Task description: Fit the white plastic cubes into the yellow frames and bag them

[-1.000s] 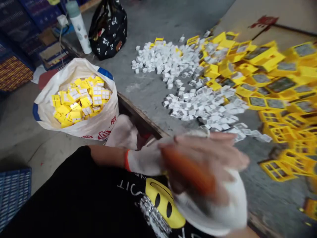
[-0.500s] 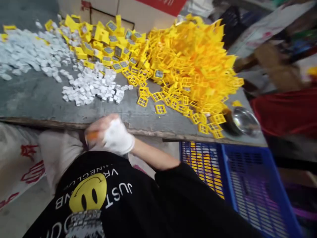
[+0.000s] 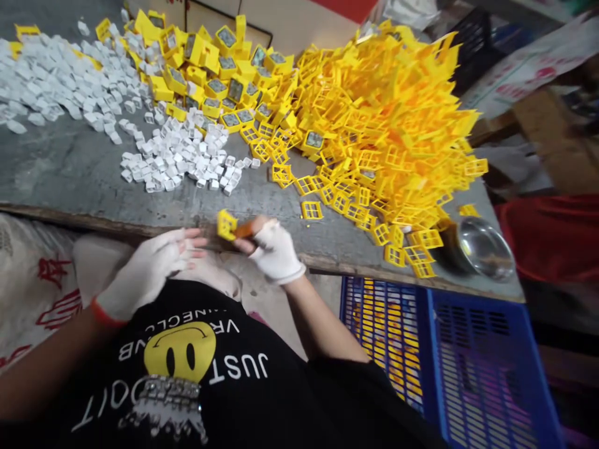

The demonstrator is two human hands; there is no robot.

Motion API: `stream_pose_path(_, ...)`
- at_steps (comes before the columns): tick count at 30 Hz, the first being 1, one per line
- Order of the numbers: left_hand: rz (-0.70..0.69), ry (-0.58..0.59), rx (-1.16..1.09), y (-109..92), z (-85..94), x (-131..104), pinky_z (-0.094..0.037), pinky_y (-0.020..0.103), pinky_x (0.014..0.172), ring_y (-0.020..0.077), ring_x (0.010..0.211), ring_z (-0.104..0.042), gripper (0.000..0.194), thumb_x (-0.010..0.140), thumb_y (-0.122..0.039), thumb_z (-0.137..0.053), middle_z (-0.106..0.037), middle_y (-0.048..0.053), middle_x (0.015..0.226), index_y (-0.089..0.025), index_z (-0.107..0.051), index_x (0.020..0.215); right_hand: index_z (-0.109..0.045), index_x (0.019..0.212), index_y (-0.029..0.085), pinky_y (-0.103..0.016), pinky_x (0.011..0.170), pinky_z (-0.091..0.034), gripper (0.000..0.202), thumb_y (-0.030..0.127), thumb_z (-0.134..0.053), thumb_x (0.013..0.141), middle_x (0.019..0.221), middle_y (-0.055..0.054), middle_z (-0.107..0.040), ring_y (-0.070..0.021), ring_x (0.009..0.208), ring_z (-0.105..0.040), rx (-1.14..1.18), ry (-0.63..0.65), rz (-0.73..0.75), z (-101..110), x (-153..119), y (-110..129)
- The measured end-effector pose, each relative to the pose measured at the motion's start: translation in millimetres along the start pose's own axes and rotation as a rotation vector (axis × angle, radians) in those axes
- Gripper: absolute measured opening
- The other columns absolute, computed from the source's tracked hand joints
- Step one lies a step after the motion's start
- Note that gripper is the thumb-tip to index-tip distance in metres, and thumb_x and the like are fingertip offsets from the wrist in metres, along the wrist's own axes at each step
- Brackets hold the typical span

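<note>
My right hand, in a white fingerless glove, is closed on an orange-brown plastic part. A yellow window-frame piece sticks out at the left end of that part, above the table's front edge. Whether the two are joined I cannot tell. My left hand, gloved too, is a short way to the left with its fingers stretched toward the yellow piece; I see nothing in it. Beyond the hands lie small white hollow blocks and a big heap of yellow window frames.
Yellow boxes with grey panels are piled at the back, beside more white parts. A metal bowl stands at the table's right corner. Blue crates are below the right edge, and a white printed sack is at lower left.
My right hand has moved right, away from my body, and the yellow piece now shows in it. My left hand has come into view on the left. The camera view has shifted slightly.
</note>
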State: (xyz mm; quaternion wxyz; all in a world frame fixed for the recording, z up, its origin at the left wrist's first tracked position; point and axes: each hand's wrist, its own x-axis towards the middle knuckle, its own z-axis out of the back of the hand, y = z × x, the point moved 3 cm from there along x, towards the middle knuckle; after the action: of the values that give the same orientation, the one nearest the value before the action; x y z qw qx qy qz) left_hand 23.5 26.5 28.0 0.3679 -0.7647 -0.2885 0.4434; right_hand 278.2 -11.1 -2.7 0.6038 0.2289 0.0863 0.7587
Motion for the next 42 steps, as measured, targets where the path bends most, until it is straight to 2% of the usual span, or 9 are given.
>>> stream_pose_path(3, 0.179, 0.082, -0.281, 19.0, -26.2, 12.2, -0.066, 0.037, 0.080, 0.0239, 0.090, -0.078, 0.028, 0.095, -0.027, -0.074, -0.081, 0.015, 0.112, -0.015, -0.078, 0.119, -0.078, 0.098, 0.027, -0.039, 0.083, -0.043, 0.029, 0.041, -0.055, 0.109, 0.093, -0.004, -0.078, -0.0216, 0.086, -0.065, 0.040, -0.028, 0.311, -9.7, -11.2, 45.8)
stream_pose_path(5, 0.184, 0.045, -0.326, 24.7, -26.7, 11.7, -0.065, 0.035, 0.075, 0.0231, 0.087, -0.077, 0.027, 0.094, -0.026, -0.075, -0.080, 0.014, 0.109, -0.016, -0.078, 0.119, -0.079, 0.107, 0.030, -0.040, 0.086, -0.045, 0.030, 0.042, -0.052, 0.110, 0.099, -0.004, -0.080, -0.0223, 0.090, -0.066, 0.059, -0.017, 0.335, -8.7, -6.9, 45.9)
stream_pose_path(10, 0.109, -0.102, -0.297, 20.9, 0.2, -0.5, -0.051, 0.024, 0.050, 0.0185, 0.073, -0.070, 0.035, 0.096, -0.043, -0.074, -0.076, 0.013, 0.108, -0.017, -0.075, 0.119, -0.073, 0.124, 0.022, -0.049, 0.097, -0.049, 0.037, 0.048, -0.066, 0.100, 0.112, -0.015, -0.080, -0.0345, 0.108, -0.070, -0.103, -0.019, -0.275, -3.2, 44.5, -27.6)
stream_pose_path(13, 0.104, -0.132, -0.296, 22.5, 12.3, -4.6, -0.046, 0.022, 0.046, 0.0160, 0.070, -0.065, 0.041, 0.097, -0.051, -0.073, -0.074, 0.014, 0.110, -0.018, -0.074, 0.121, -0.069, 0.126, 0.021, -0.056, 0.102, -0.045, 0.038, 0.041, -0.072, 0.093, 0.115, -0.017, -0.080, -0.0387, 0.115, -0.067, -0.214, -0.019, -0.411, -11.2, 76.8, -46.8)
stream_pose_path(20, 0.136, -0.129, -0.296, 24.8, 20.7, -11.5, -0.061, 0.026, 0.072, 0.0247, 0.106, -0.075, 0.046, 0.089, -0.029, -0.084, -0.074, 0.010, 0.126, -0.028, -0.075, 0.133, -0.073, 0.121, 0.023, -0.053, 0.103, -0.041, 0.028, 0.036, -0.066, 0.097, 0.122, -0.016, -0.077, -0.0376, 0.120, -0.063, -0.211, 0.140, -0.261, -28.0, 72.6, -8.0)
stream_pose_path(26, 0.060, -0.095, -0.343, 24.8, 13.4, -7.6, -0.060, 0.029, 0.072, 0.0240, 0.097, -0.076, 0.047, 0.089, -0.034, -0.085, -0.076, 0.010, 0.115, -0.025, -0.073, 0.134, -0.071, 0.134, 0.023, -0.048, 0.098, -0.052, 0.043, 0.031, -0.063, 0.093, 0.116, -0.011, -0.081, -0.0308, 0.105, -0.071, 0.094, 0.040, -0.270, -18.4, 37.7, -20.8)
stream_pose_path(29, 0.044, -0.124, -0.364, 26.9, 9.4, -6.3, -0.058, 0.027, 0.069, 0.0215, 0.092, -0.075, 0.038, 0.092, -0.035, -0.083, -0.077, 0.010, 0.112, -0.022, -0.074, 0.127, -0.077, 0.118, 0.023, -0.049, 0.100, -0.052, 0.030, 0.027, -0.062, 0.093, 0.113, -0.012, -0.082, -0.0320, 0.107, -0.072, 0.015, 0.021, -0.313, -16.0, 40.3, -29.0)
stream_pose_path(36, 0.049, -0.151, -0.387, 32.5, 11.0, -5.0, -0.057, 0.024, 0.066, 0.0165, 0.079, -0.071, 0.038, 0.093, -0.035, -0.082, -0.077, 0.008, 0.104, -0.020, -0.075, 0.127, -0.079, 0.102, 0.023, -0.044, 0.092, -0.046, 0.020, 0.038, -0.066, 0.100, 0.104, -0.010, -0.081, -0.0301, 0.103, -0.070, -0.105, 0.054, -0.134, -28.0, 50.4, -12.0)
stream_pose_path(42, 0.019, -0.143, -0.374, 34.5, 11.7, -0.1, -0.057, 0.025, 0.062, 0.0196, 0.084, -0.073, 0.038, 0.093, -0.041, -0.082, -0.077, 0.009, 0.105, -0.017, -0.076, 0.122, -0.080, 0.117, 0.024, -0.046, 0.095, -0.047, 0.024, 0.029, -0.067, 0.097, 0.116, -0.011, -0.081, -0.0324, 0.111, -0.070, -0.114, -0.009, -0.131, -27.0, 61.2, -27.5)
